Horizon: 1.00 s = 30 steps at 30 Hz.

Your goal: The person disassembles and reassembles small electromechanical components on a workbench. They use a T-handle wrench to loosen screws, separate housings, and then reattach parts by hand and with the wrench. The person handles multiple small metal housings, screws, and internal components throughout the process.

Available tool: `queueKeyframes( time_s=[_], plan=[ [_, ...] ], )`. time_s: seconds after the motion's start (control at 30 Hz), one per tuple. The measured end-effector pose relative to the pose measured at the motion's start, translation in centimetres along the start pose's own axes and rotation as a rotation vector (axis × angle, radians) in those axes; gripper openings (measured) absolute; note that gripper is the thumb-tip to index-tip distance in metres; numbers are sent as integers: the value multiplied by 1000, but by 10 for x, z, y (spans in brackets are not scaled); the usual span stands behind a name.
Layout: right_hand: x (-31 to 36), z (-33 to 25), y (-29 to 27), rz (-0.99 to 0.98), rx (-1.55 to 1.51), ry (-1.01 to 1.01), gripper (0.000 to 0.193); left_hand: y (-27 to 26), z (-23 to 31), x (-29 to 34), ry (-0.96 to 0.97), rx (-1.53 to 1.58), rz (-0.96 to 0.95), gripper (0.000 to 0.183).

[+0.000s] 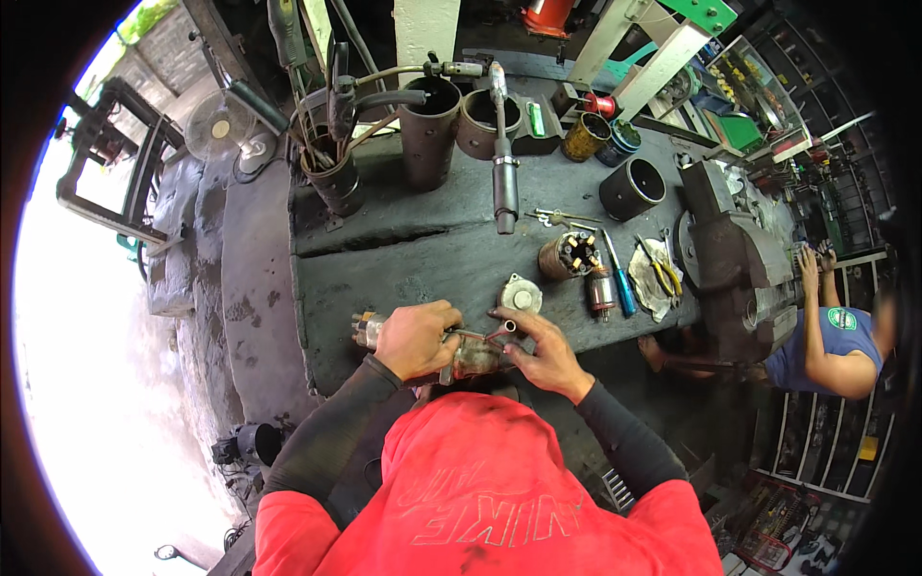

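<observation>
Near the front edge of the workbench (pixel 375 278) lies a worn metal starter motor part (pixel 473 360), partly hidden under my hands. My left hand (pixel 418 341) is closed over it, and a pronged end sticks out to the left of the fist. My right hand (pixel 549 357) pinches a socket wrench with a round hollow end (pixel 509 327). The wrench's thin shaft runs left to my left fingers; whether they grip it too is unclear. Just beyond the right hand rests a round metal cap (pixel 520 295).
Rightward on the bench are a coil housing (pixel 560 259), an armature (pixel 601 293), a blue-handled screwdriver (pixel 622 288) and yellow pliers (pixel 663 274) on a rag. A torch-like tool (pixel 504 182) hangs over metal cans (pixel 429 144). Another person (pixel 834 336) works beyond the vise (pixel 735 254).
</observation>
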State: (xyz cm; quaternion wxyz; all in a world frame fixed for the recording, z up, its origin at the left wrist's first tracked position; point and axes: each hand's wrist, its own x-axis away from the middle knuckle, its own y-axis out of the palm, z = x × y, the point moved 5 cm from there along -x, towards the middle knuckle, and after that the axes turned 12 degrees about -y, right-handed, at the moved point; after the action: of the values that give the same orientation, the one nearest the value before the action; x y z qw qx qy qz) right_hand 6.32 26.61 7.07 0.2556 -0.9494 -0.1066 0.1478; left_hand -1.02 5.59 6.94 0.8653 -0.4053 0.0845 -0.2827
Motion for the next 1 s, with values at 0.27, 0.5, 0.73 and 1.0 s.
queueKeyframes(
  time_s=[0.27,0.5,0.73,1.0],
  plan=[
    [11,-6,6,-121,-927,628,69,-2,2,-2,22,26,24,20],
    [-7,-16,13,-265,362,-317,35,-1,2,-5,-31,26,10,19],
    [25,11,-1,268,-677,673,30,-3,2,-5,-53,55,24,18],
    [-18,-4,23,-189,-32,66,42,-2,3,-9,-44,70,19,19]
  ],
)
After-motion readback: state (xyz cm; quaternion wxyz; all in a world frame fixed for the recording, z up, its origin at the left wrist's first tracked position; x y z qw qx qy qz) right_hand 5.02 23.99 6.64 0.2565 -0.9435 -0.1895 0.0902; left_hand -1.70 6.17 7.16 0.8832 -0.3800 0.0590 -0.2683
